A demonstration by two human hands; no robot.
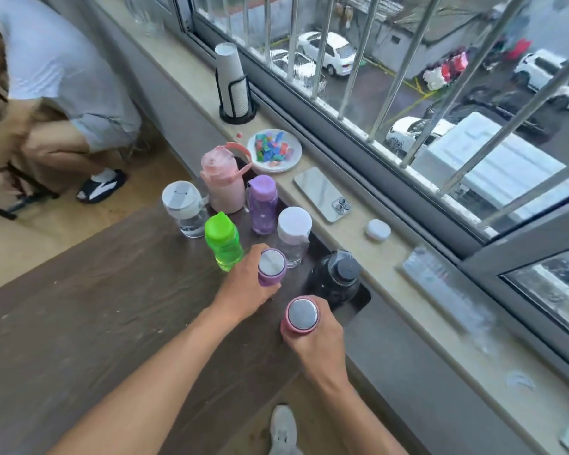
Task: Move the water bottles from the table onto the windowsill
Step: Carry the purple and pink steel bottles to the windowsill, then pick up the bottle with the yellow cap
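Several water bottles stand at the far corner of the dark wooden table (89, 290). My left hand (243, 287) grips a small purple bottle with a silver cap (271, 262). My right hand (316, 339) holds a pink bottle with a silver cap (302, 314) near the table's edge. Around them stand a green bottle (223, 241), a clear bottle with a white cap (293, 234), a purple bottle (262, 203), a large pink jug (222, 180), a clear bottle with a white lid (184, 208) and a black bottle (337, 279). The beige windowsill (352, 244) runs just right of the table.
On the windowsill lie a phone (322, 193), a white earbud case (378, 229), a plate of coloured pieces (274, 150), a stack of paper cups in a black holder (232, 82) and a clear plastic item (434, 274). A person (56, 77) sits at the far left. Window bars rise behind the sill.
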